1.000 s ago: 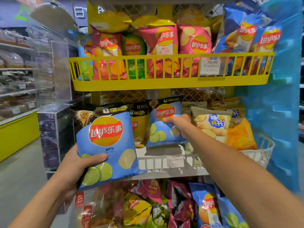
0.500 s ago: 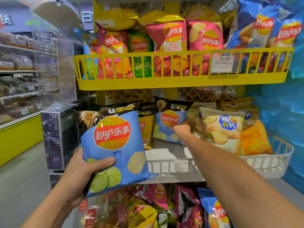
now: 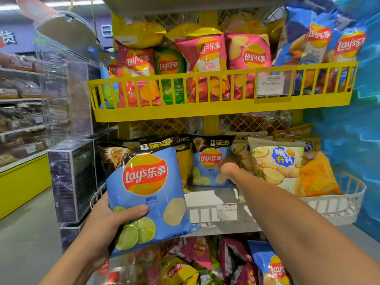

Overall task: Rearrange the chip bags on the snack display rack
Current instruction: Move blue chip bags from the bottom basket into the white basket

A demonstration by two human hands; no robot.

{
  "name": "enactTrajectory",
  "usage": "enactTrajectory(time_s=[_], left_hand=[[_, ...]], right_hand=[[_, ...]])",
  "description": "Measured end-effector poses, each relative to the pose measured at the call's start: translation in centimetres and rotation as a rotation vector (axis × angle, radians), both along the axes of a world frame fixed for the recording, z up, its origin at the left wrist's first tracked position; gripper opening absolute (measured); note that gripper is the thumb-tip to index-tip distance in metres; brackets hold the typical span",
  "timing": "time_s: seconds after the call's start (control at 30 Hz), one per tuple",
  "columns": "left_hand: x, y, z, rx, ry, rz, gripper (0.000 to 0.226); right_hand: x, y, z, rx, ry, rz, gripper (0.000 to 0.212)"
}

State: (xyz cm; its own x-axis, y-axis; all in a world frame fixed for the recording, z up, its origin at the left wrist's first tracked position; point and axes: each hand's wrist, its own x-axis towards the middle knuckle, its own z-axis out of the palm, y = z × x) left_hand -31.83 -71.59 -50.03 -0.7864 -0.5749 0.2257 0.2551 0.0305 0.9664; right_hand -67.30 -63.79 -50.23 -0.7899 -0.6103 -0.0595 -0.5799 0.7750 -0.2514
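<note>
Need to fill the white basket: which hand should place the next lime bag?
Left: it already grips a lime bag just before the white basket. The right is at the shelved bag.

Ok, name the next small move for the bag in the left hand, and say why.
Probably slide the held lime bag into the white basket, in front of the matching bag the right hand is at: the left hand grips it just outside, and bare floor shows there.
</note>
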Motion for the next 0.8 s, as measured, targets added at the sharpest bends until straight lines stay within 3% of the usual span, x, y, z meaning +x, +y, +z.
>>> enactTrajectory(time_s=[0.1,0.2,0.3,0.4,0.6,0.8], left_hand=[[-0.2,0.1,0.1,-0.011,-0.013,0.002,0.110],[-0.5,0.0,0.0,-0.013,-0.016,-0.001,0.112],[-0.8,0.2,-0.4,-0.013,-0.025,-0.004,0.111],[-1.0,0.4,-0.5,-0.005,-0.033,-0.013,0.111],[-0.3,-0.1,-0.2,0.008,-0.040,-0.037,0.114],[-0.3,-0.1,0.6,-0.034,-0.030,-0.036,0.107]], right_hand=[[1.0,0.4,0.2,0.160,0.292,0.016,0.032],[1.8,0.8,-0.2,0.074,0.493,0.005,0.022],[1.9,0.9,-0.3,-0.054,0.667,0.091,0.022],[1.7,0.2,-1.3,0.004,0.911,0.302,0.044],[0.2,-0.8,-2.3,0.156,0.839,0.359,0.086],[-2.0,-0.9,-1.2,0.259,0.723,0.393,0.087]])
